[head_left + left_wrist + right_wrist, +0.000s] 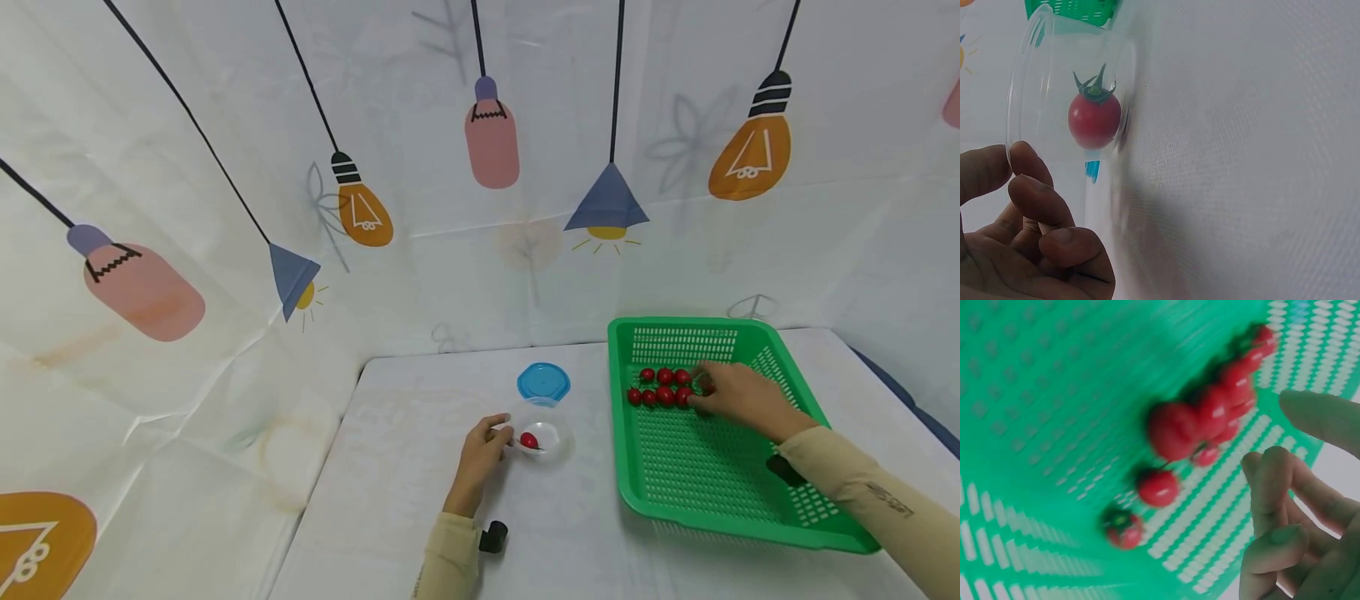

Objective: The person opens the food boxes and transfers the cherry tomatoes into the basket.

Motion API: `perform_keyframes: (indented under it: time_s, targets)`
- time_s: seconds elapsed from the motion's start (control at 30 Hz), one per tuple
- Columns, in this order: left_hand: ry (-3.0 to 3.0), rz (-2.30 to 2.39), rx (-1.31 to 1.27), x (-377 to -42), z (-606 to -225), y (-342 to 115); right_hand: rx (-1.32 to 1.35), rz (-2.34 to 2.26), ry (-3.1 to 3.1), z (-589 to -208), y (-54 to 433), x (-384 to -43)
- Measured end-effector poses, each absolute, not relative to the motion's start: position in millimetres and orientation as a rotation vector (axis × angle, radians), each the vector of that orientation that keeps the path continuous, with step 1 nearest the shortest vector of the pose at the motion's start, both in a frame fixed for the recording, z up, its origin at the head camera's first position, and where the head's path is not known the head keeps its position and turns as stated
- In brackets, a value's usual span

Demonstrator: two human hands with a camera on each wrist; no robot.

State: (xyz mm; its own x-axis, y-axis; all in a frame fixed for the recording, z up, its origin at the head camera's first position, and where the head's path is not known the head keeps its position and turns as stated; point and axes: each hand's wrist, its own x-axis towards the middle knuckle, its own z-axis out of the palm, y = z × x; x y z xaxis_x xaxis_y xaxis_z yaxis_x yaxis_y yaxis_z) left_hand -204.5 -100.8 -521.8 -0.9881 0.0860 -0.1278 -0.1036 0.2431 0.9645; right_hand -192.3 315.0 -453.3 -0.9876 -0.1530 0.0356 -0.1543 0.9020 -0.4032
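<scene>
My left hand (480,457) pinches the rim of a small clear plastic cup (553,435) between thumb and finger. Inside lies one cherry tomato (528,440); in the left wrist view that tomato (1094,122) shows its green stem. Over at the right, my right hand (738,402) reaches into a green basket (705,492), by the right end of two rows of cherry tomatoes (665,397). In the right wrist view the right hand (1300,506) has thumb and fingers apart, holding nothing, beside the blurred tomatoes (1172,431).
A blue lid (543,382) lies on the white-covered table (390,467) just behind the cup. The basket's raised wall (626,467) stands between the cup and the tomatoes. A white printed sheet (450,275) hangs behind the table.
</scene>
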Motion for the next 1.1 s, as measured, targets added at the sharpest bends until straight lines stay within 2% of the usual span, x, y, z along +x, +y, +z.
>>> perform_keyframes:
  time_s: [0.53,1.1]
  targets:
    - [2.359,1.834,-0.029,-203.4,-525.2,-101.2,0.486,0.919,-2.808,-404.6,234.2,-178.3]
    - [2.369,1.824,-0.032,-201.3,-524.3,-103.9,0.552,1.179,-2.801,-407.8,151.9,-186.4]
